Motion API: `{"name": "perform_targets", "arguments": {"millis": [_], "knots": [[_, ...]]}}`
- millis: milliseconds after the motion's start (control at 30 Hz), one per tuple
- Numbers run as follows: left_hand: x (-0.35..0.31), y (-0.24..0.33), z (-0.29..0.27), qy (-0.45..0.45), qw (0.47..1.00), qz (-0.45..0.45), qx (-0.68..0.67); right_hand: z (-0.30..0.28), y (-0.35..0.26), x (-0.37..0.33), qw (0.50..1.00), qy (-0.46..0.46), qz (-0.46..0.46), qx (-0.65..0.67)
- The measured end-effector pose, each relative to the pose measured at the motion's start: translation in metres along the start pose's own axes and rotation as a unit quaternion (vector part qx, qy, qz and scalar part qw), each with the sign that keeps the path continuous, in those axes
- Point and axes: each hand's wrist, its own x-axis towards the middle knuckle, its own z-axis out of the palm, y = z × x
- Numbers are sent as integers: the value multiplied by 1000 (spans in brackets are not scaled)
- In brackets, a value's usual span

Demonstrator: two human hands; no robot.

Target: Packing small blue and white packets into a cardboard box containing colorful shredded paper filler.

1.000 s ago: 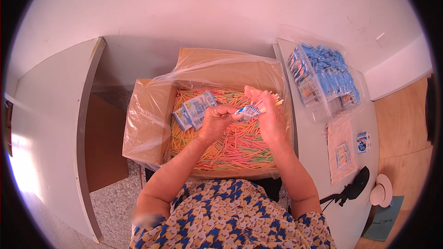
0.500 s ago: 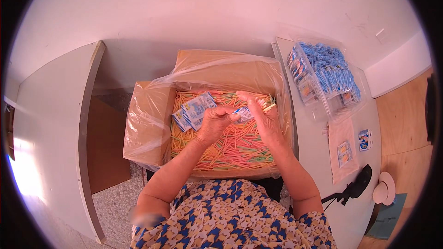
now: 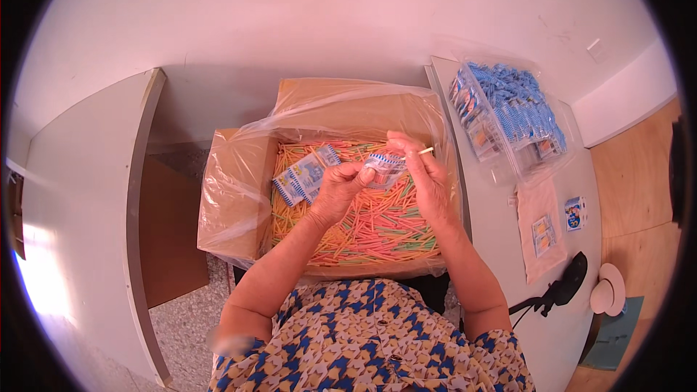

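Observation:
Over a deep cardboard box, my left hand (image 3: pixel 340 190) pinches a small clear packet (image 3: pixel 385 165) with blue-striped edges. At the packet's right end my right hand (image 3: pixel 427 178) has its fingers curled round a thin pale stick (image 3: pixel 426 151), whose tip shows past them. Whether the packet is unsealed cannot be made out. Below both hands lies a thick layer of thin pink, orange, yellow and green sticks (image 3: pixel 370 226). Several flat packets (image 3: pixel 308 174) of the same kind rest on the sticks, left of my left hand.
Clear plastic film lines the cardboard box (image 3: pixel 236 196). On the right-hand table stands a clear bin (image 3: pixel 512 120) of blue-striped filled packets. Nearer are a pink cloth (image 3: pixel 539 258) with a packet on it, a small blue-and-white pack (image 3: pixel 575 214) and a black clamp-like stand (image 3: pixel 563 287). Another table (image 3: pixel 80 210) is at left.
The packet between my hands has turned, showing more of its striped face. My right hand has moved slightly right, and fewer sticks show at its fingers.

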Motion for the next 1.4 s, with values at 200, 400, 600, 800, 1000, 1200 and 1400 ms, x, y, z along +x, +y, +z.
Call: {"name": "perform_targets", "arguments": {"millis": [200,400,600,800,1000,1200,1400], "knots": [[-2,4,3,-11,999,-23,19,-1,8,-3,939,-78,-110,-317],[6,14,-14,54,997,58,7,-6,27,-10,994,33,68,-80],[7,22,-20,77,987,126,-59,43,50,-19,857,-131,55,-496],[8,25,-24,68,990,106,-70,53,81,-10,876,-140,70,-457],[6,24,-22,53,991,114,-39,7,58,-18,974,-69,128,-174],[0,26,-15,30,997,64,6,-37,-13,-6,947,-142,124,-262],[2,21,-15,6,998,64,27,-39,-29,-4,902,-178,9,-393]]}}
